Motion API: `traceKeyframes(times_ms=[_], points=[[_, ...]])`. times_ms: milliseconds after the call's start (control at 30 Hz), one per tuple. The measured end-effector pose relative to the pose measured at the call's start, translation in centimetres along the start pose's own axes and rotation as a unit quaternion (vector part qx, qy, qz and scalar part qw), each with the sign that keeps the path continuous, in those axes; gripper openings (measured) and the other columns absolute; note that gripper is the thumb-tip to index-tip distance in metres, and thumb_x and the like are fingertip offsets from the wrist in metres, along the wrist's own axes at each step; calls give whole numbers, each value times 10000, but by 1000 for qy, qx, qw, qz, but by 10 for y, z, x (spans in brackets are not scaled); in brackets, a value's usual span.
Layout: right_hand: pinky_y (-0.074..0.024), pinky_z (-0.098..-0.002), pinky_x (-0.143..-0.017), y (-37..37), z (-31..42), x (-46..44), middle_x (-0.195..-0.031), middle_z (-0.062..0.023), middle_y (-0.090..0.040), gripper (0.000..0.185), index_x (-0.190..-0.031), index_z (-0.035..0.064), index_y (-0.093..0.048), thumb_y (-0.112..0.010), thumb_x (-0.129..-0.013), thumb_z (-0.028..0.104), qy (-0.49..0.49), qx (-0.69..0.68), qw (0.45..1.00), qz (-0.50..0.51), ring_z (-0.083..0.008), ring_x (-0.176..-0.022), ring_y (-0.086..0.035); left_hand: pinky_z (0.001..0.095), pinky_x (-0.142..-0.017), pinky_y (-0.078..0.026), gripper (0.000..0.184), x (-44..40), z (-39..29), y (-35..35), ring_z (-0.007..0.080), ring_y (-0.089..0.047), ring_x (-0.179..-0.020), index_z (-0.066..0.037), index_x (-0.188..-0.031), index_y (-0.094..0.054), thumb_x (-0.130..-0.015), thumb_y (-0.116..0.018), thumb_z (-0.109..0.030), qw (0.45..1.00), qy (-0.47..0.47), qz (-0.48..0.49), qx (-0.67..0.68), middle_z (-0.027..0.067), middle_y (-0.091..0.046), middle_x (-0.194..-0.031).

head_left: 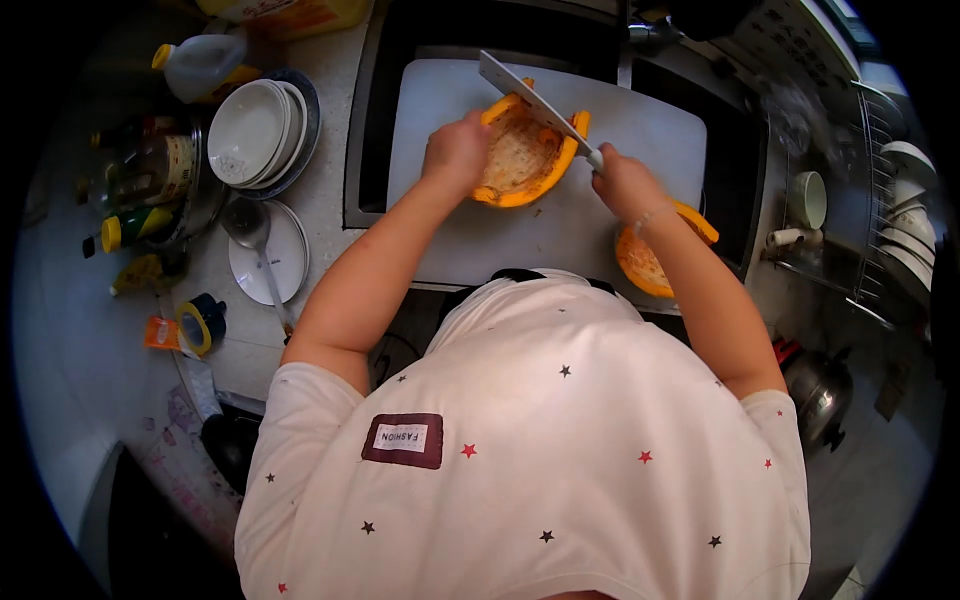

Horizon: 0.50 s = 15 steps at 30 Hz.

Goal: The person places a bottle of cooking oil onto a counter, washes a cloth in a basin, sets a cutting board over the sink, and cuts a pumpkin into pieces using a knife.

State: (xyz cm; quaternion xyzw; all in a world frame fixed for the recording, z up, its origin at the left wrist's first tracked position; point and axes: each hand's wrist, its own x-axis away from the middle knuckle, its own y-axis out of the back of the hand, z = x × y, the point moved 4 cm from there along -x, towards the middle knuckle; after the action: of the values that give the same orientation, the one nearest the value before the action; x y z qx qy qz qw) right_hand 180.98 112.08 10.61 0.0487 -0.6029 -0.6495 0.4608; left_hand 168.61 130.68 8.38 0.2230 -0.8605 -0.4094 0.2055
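A hollowed pumpkin piece (520,150) with orange flesh rests on the white cutting board (440,100). My left hand (458,155) grips its left rim, the fingers partly hidden behind it. In my right hand (628,185) is the pale handle of a kitchen knife (530,97). The broad blade slants up to the left across the pumpkin's far rim, apparently touching it. A second pumpkin piece (642,262) sits at the board's near right corner, partly covered by my right forearm.
Stacked white bowls (250,130) on a plate, a ladle (250,228) over a white plate (285,255), and several bottles (150,170) stand on the left counter. A dish rack (870,200) with bowls is at right, near a metal kettle (818,390). The board lies over a dark recess.
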Motion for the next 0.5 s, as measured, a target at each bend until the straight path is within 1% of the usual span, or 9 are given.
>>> traceKeyframes(times_ms=[100,200,300,367,400,467,500], points=[[-481,-437,-745,-7,10,-19,-862,-215,-627,220,-1031,12,-514,-501,-829,97,-1,24,1000,-15,-364,-828,-609,465,-718,-463,229,9,1,2,397,-585,-824,-29,-1038,-519,-887,-481,-197,999,32,0,42,213,-620,-864],[-481,-431,-755,-9,17,-25,-874,-207,-629,223,-1031,16,-525,-508,-823,95,-6,13,999,-30,-356,-836,-609,456,-719,-465,268,37,21,-31,396,-585,-843,-30,-1099,-487,-881,-493,-187,991,10,-111,80,216,-614,-909],[-479,-427,-756,-9,13,-26,-881,-202,-630,230,-1029,18,-531,-531,-818,111,10,3,999,-39,-356,-835,-607,438,-723,-470,302,63,19,-35,391,-589,-845,-30,-1135,-456,-873,-506,-172,969,56,-155,185,211,-609,-934],[-478,-424,-752,-7,13,-24,-882,-194,-631,239,-1031,24,-533,-549,-816,127,22,-2,999,-40,-357,-831,-605,431,-729,-472,360,72,24,-36,385,-596,-847,-27,-1149,-439,-842,-543,-184,968,66,-152,191,204,-614,-941],[-477,-424,-747,-4,13,-20,-877,-195,-630,237,-1026,28,-535,-555,-817,136,30,-11,998,-61,-359,-828,-602,427,-731,-473,391,75,23,-29,381,-599,-848,-25,-1156,-431,-826,-561,-191,967,70,-153,193,200,-616,-945],[-475,-425,-736,2,11,-7,-868,-195,-626,232,-1016,35,-538,-566,-819,155,54,-29,993,-100,-364,-822,-597,416,-748,-474,477,78,24,-20,364,-607,-851,-22,-1182,-404,-781,-596,-195,968,120,-83,204,194,-616,-941],[-473,-420,-727,6,12,3,-860,-194,-626,226,-1001,37,-539,-577,-822,169,49,-50,991,-114,-373,-813,-590,410,-757,-474,521,82,24,-16,356,-611,-852,-21,-1195,-391,-758,-614,-197,965,147,-49,210,190,-615,-939]])
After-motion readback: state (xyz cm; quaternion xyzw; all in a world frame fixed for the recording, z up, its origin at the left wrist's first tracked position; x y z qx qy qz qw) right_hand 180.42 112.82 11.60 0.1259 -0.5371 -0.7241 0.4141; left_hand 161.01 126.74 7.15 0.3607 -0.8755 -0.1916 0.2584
